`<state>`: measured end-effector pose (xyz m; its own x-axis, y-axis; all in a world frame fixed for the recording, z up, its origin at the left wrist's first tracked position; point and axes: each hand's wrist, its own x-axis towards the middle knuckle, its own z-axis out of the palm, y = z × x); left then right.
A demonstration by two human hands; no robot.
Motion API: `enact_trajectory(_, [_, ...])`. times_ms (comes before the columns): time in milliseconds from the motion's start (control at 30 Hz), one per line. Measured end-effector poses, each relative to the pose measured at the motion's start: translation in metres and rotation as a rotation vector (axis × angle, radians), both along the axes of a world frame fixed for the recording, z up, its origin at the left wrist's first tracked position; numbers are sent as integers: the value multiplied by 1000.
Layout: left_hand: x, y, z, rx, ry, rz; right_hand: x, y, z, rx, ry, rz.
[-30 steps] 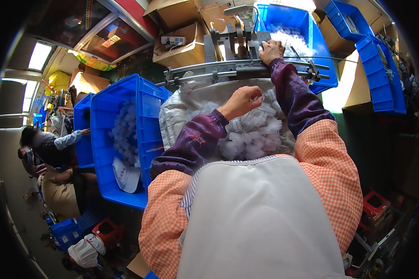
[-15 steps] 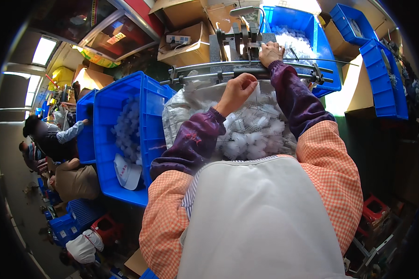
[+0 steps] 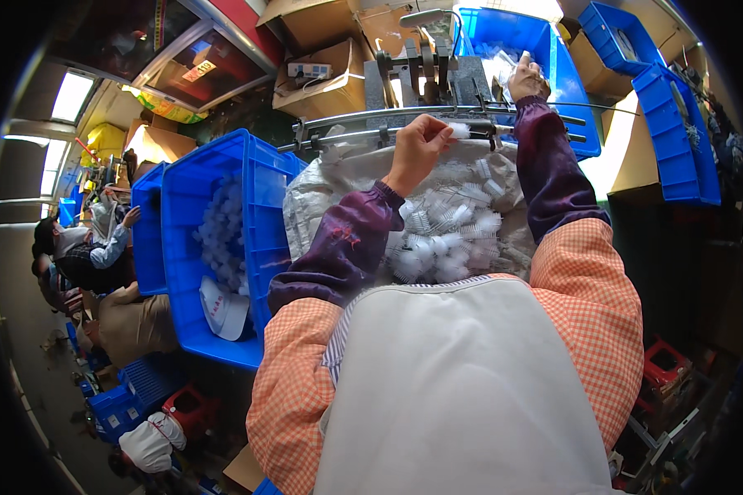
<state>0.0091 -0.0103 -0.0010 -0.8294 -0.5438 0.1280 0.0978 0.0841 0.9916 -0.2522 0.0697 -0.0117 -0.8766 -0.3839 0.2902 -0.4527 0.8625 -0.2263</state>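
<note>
My left hand [image 3: 419,150] is closed, thumb and fingers pinching a small white bristle brush [image 3: 460,130] just in front of the machine's metal rails [image 3: 346,132]. Below it lies an open whitish sack [image 3: 305,198] with a heap of white bristle brushes [image 3: 445,247] on it. Farther off to the right, my right hand [image 3: 528,81] reaches over the far blue bin [image 3: 565,82], at the white pieces [image 3: 497,64] inside. Its fingers look apart, one stretched out and others bent, and I see nothing held in them.
A dark bench machine [image 3: 425,70] stands behind the rails; a thin rod sticks out rightward. At left, a blue bin [image 3: 260,239] holds white brushes and a white cap [image 3: 225,309]. Cardboard boxes [image 3: 330,91] sit behind. Other people [image 3: 91,247] work at far left.
My right hand has moved off the machine, right and away from me, to the far bin. My left hand has shifted slightly up, and a white brush now shows at its fingertips.
</note>
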Motion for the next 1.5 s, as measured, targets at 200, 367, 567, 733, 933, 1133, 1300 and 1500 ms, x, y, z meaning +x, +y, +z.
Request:
enact_trajectory(200, [-12,1,4,-65,-2,65,77,30,11,-450,-1009,1087])
enact_trajectory(367, [12,-14,7,-538,-440,-102,60,2,-9,-186,-465,786])
enact_trajectory(567, [74,-15,9,-877,-886,-712,30,-43,-41,127,52,470])
enact_trajectory(733, [86,-23,-21,-838,-706,-674,30,-57,-47,146,35,491])
enact_trajectory(933, [80,-19,-7,-752,-635,-630,28,-56,-42,128,-87,498])
enact_trajectory(1133, [81,-18,-7,-834,-574,-607,26,-52,-38,209,-129,285])
enact_trajectory(1300, [83,-15,18,-845,-526,-540,40,-30,-29,189,-29,310])
enact_trajectory(1500, [72,-1,63,-854,-479,-413,59,-50,-36,178,-65,297])
